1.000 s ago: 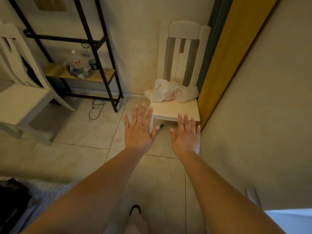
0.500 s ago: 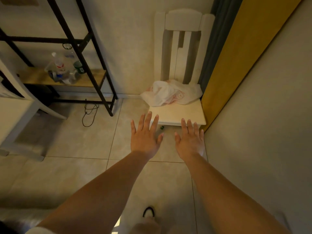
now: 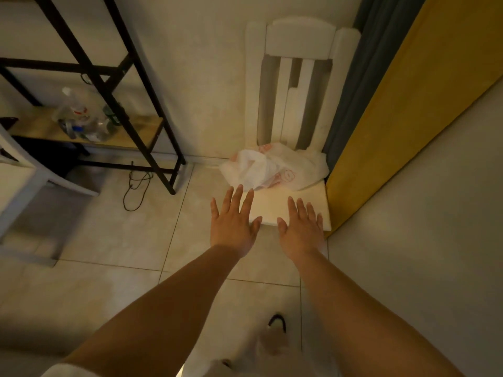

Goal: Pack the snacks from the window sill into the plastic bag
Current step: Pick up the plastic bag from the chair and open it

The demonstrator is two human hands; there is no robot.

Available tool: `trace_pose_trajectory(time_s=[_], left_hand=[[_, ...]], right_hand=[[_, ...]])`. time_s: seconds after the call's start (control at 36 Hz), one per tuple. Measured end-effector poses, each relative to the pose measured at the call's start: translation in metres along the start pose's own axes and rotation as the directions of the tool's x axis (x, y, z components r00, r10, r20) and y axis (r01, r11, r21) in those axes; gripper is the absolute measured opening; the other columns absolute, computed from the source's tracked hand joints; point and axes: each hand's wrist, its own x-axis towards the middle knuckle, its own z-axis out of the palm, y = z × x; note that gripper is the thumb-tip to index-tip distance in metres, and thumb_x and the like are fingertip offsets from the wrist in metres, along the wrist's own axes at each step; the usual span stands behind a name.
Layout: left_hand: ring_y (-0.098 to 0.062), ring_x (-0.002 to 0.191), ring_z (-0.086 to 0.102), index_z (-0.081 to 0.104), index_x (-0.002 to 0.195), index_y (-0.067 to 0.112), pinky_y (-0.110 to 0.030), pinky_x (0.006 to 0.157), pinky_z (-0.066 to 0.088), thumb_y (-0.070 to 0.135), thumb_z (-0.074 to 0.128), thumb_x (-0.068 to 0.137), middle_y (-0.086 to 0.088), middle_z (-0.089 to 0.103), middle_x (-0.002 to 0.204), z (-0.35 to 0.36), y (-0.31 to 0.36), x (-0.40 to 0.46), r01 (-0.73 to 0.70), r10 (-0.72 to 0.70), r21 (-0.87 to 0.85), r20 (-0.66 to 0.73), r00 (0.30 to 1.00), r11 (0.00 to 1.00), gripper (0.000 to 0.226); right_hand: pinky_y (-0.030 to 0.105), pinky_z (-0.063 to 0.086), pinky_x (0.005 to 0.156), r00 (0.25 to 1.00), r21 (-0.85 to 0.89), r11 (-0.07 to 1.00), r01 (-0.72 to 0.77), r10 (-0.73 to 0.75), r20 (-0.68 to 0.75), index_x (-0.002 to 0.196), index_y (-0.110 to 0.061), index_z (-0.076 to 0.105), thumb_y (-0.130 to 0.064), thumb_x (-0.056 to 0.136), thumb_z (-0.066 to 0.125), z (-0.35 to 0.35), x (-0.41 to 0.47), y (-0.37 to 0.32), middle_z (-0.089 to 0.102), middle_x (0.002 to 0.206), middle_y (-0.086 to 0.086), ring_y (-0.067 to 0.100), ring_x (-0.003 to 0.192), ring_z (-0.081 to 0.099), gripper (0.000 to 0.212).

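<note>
head view: left hand (image 3: 234, 227) and right hand (image 3: 302, 229), fingers straight and empty, now nearer the plastic bag (image 3: 275, 167) on the chair (image 3: 272, 210).

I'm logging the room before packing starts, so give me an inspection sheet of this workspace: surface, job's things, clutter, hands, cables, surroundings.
Surface: white chair, seat partly bare; tiled floor below.
Job's things: crumpled plastic bag with red print lies at the back of the seat; no snacks or window sill in view.
Clutter: bottles on the lower board of a black metal shelf.
Hands: left hand and right hand flat, fingers straight, stretched toward the seat, holding nothing.
Cables: black cable coiled on the floor by the shelf leg.
Surroundings: yellow curtain right of the chair; second white chair at the left edge.
</note>
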Motion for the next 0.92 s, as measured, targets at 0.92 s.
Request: trace_pose_trajectory(time_s=[0.92], left_hand=[[-0.021, 0.147, -0.007, 0.013, 0.151, 0.023, -0.049, 0.115, -0.008, 0.039, 0.04, 0.097, -0.001, 0.009, 0.159, 0.04, -0.01, 0.304, -0.117, 0.11, 0.004, 0.305, 0.946, 0.993, 0.062]], right_hand=[[0.032, 0.034, 0.106, 0.981, 0.097, 0.992, -0.082, 0.063, 0.181, 0.14, -0.02, 0.038, -0.034, 0.096, 0.039, -0.004, 0.283, -0.001, 0.038, 0.145, 0.001, 0.019, 0.13, 0.037, 0.046]])
